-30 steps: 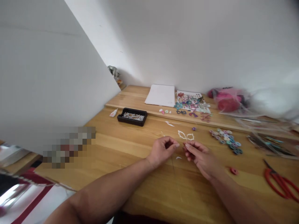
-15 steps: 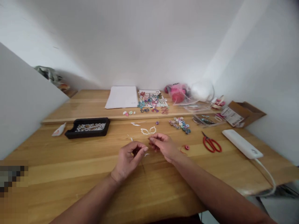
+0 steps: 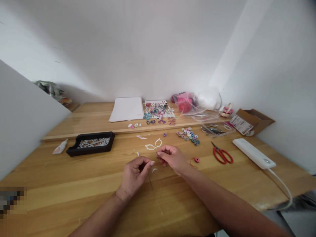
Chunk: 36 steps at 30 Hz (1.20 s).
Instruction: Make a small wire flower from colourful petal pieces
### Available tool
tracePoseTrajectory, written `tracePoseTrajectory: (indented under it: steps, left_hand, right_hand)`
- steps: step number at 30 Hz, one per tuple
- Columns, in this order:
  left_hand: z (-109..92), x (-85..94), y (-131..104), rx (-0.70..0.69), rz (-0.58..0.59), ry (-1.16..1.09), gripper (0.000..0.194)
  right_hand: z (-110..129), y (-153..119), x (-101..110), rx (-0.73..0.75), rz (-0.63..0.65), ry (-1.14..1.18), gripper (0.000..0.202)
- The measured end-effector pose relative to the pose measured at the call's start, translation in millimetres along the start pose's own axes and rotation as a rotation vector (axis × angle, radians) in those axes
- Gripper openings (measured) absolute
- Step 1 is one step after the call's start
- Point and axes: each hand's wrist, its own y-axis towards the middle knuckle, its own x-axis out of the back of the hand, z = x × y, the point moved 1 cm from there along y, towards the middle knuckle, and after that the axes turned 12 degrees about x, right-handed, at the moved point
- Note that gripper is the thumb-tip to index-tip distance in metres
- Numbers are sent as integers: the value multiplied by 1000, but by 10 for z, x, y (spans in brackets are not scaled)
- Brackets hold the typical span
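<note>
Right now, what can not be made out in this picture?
In the head view:
Left hand: curled, hiding anything it pinches.
White leaf outline: right hand covers its lower end.
Cardboard box: walls hide the inside.
White tube: lettering too small.
Left-edge object: pixelated, cut off.

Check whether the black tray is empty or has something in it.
Not empty: the black tray holds many small whitish pieces, visible inside its dark walls.
</note>
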Motion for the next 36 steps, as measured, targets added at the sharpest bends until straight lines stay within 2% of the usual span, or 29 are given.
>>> tracePoseTrajectory:
  steps: [3,6,8,10,15,19,25,36]
  left_hand:
    - [26,4,13,12,-9,-1,28]
    - [52,3,23,35,-12,-2,29]
    - [66,1,30,53,-9,-14,29]
    - [78,1,36,66,-9,-27,30]
    - [116,-6,51,82,-20,-39,30]
    - [143,-12,58,100,-19,-48,29]
    - [154,-5,68,133,-14,-52,29]
    - [167,0,93,221,-3,-75,32]
  right_hand:
    - [71,58,103,-7,5,-98,23]
    - [230,180,317,55,23,-245,23]
    - [343,296,521,84,29,-415,22]
    - [426,433,765,130,-13,-715,24]
    - [433,816,1397,122,-156,-977,18]
    - [396,1058,1721,102,-241,-1172,16]
    - [301,1235,1832,100,-276,-1346,20]
    - [146,1435,1903,65,-228,-1427,21]
